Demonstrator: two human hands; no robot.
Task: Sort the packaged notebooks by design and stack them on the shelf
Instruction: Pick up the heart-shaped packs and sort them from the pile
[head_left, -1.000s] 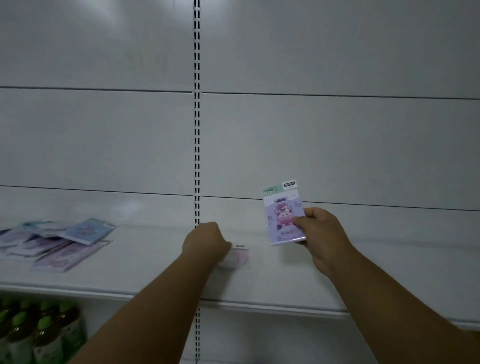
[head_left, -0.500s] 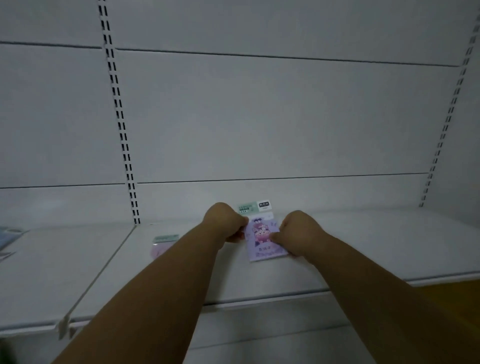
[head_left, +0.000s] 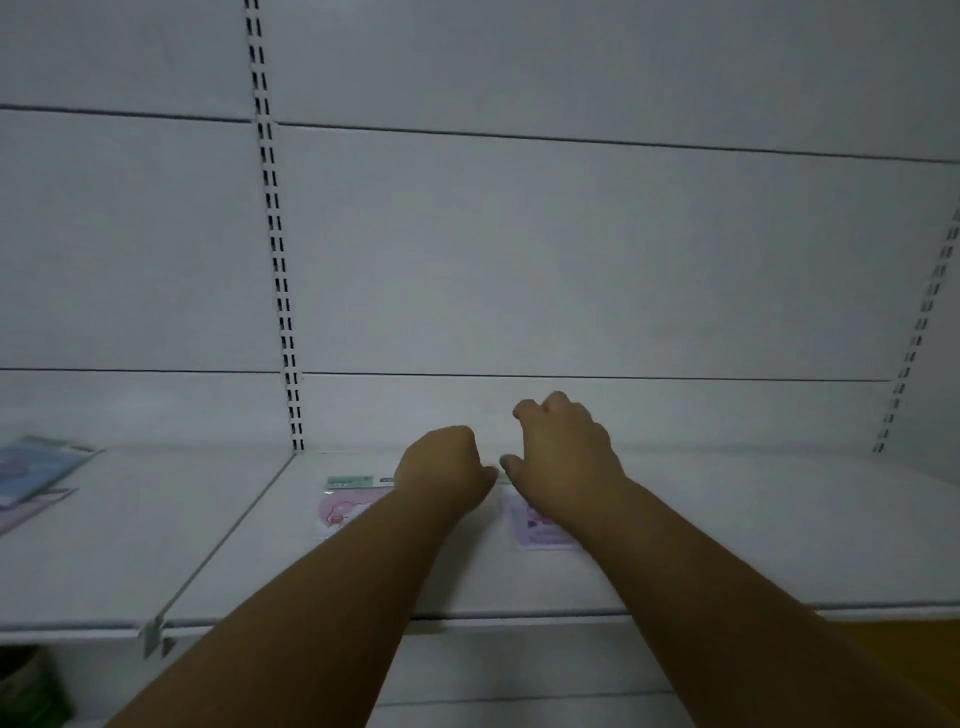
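— Where are the notebooks?
— Flat on the shelf (head_left: 727, 540): pink notebook (head_left: 343, 512) by the left hand (head_left: 441, 467), purple notebook (head_left: 535, 527) under the right hand (head_left: 563, 457).
— The grip?
— Left fist curled, holding nothing seen; right fingers loose above the purple one.

A white shelf (head_left: 727, 545) carries a pink notebook (head_left: 345, 506), a purple notebook (head_left: 535, 527) and a left-hand pile (head_left: 31, 473).

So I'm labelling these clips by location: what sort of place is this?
Probably a shop aisle being stocked. White retail shelving with slotted uprights on the back panel, and packaged notebooks with header cards, a pink one and a purple one, lying flat by the hands.
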